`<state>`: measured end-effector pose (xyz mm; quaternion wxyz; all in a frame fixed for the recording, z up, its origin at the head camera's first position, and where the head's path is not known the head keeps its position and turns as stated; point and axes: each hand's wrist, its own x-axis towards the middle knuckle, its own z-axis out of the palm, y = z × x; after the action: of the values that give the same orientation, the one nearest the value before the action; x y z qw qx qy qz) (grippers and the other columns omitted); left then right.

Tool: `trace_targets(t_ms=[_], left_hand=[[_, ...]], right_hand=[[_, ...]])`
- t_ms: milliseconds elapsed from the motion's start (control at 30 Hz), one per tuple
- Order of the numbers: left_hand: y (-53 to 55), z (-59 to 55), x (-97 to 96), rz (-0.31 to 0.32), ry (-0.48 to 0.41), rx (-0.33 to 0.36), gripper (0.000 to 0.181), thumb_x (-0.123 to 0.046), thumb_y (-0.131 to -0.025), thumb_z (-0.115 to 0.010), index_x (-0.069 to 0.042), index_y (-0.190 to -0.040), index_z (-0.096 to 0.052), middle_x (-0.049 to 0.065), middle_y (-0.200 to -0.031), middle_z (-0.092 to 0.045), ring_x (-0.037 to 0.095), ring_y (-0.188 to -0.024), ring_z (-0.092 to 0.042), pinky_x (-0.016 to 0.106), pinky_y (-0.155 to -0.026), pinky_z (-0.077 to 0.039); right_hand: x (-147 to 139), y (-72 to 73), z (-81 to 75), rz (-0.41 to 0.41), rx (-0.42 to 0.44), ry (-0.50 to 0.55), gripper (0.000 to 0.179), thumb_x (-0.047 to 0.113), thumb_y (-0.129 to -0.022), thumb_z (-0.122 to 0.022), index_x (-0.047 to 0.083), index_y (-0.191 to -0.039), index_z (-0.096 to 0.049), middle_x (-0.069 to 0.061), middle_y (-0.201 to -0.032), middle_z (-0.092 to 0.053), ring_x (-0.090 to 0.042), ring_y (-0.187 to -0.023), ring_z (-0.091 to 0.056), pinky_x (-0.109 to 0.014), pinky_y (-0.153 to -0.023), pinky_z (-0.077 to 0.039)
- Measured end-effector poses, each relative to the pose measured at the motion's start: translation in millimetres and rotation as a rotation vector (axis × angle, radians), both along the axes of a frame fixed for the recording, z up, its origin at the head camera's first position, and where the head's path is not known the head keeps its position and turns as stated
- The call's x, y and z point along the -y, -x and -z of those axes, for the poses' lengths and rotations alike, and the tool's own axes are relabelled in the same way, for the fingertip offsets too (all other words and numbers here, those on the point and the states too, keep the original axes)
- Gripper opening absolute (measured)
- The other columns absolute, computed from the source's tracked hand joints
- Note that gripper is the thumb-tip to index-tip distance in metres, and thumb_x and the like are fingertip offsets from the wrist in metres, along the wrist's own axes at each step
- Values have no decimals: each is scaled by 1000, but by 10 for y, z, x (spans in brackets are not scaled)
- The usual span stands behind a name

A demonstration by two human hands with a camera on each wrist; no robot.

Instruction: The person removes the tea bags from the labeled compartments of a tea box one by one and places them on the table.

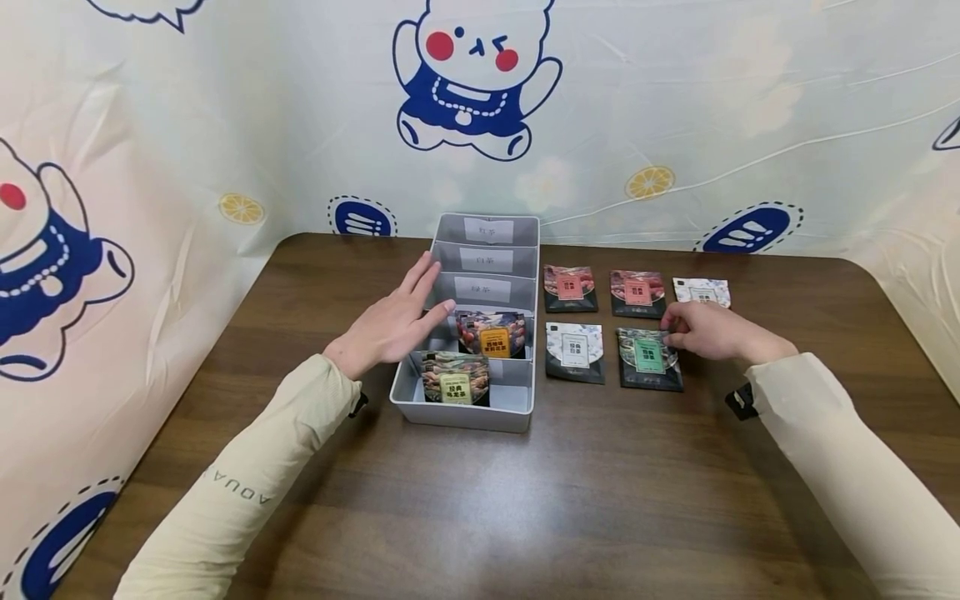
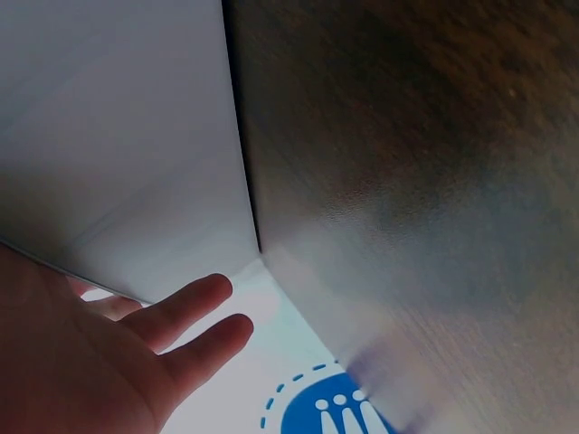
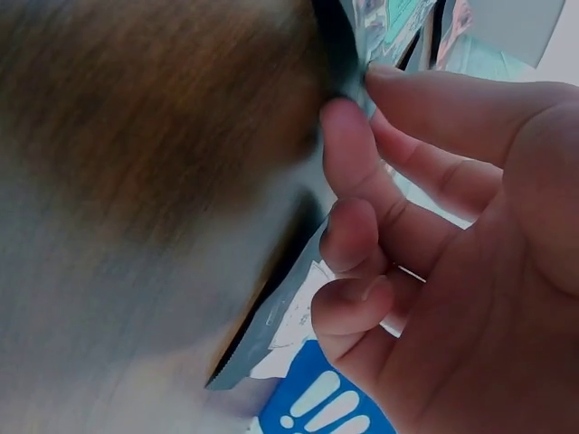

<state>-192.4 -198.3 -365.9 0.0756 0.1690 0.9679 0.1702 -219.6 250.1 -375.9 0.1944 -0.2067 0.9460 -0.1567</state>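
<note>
My right hand pinches the right edge of a green-labelled tea packet between thumb and fingertips; the right wrist view shows the packet's dark edge there. A white-patterned packet lies partly behind this hand. My left hand rests at the left rim of a grey compartment box, its fingers extended. In the box, an orange-labelled packet stands in the second compartment from the front. A yellow-green-labelled packet leans in the front one.
Two red-labelled packets and a white packet lie right of the box on the wooden table. Paper labels mark the box's rear compartments. A printed curtain hangs behind the table.
</note>
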Motion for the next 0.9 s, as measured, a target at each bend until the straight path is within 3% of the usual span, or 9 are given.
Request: trace_targets(t_ms=[200, 467, 667, 900], left_hand=[[4, -1, -3, 1, 0, 1, 80, -66, -97, -18, -16, -157, -1, -1, -164, 13, 32, -142, -34, 48, -109, -39], [1, -1, -2, 2, -4, 2, 80, -66, -97, -18, -16, -157, -1, -1, -164, 13, 33, -142, -35, 48, -108, -39], [0, 1, 0, 4, -6, 1, 80, -66, -97, -19, -15, -157, -2, 1, -164, 12, 33, -142, -35, 48, -110, -37], [-7, 1, -1, 0, 0, 1, 80, -66, -97, -18, -16, -157, -1, -2, -164, 14, 33, -141, -36, 48, -109, -38]], right_hand=[[-19, 12, -71, 24, -61, -47, 17, 16, -91, -63, 0, -97, -65, -6, -77, -60, -19, -68, -50, -30, -58, -38], [84, -4, -137, 24, -117, -8, 13, 16, -91, -63, 3, -90, -65, -4, -73, -60, -17, -64, -49, -29, -56, -38], [314, -55, -222, 20, -196, 31, 11, 16, -91, -63, 5, -91, -66, -5, -76, -62, -18, -65, -50, -30, -58, -39], [717, -127, -315, -47, -310, 165, 9, 15, -92, -62, 9, -89, -68, -4, -83, -66, -19, -75, -55, -36, -71, -44]])
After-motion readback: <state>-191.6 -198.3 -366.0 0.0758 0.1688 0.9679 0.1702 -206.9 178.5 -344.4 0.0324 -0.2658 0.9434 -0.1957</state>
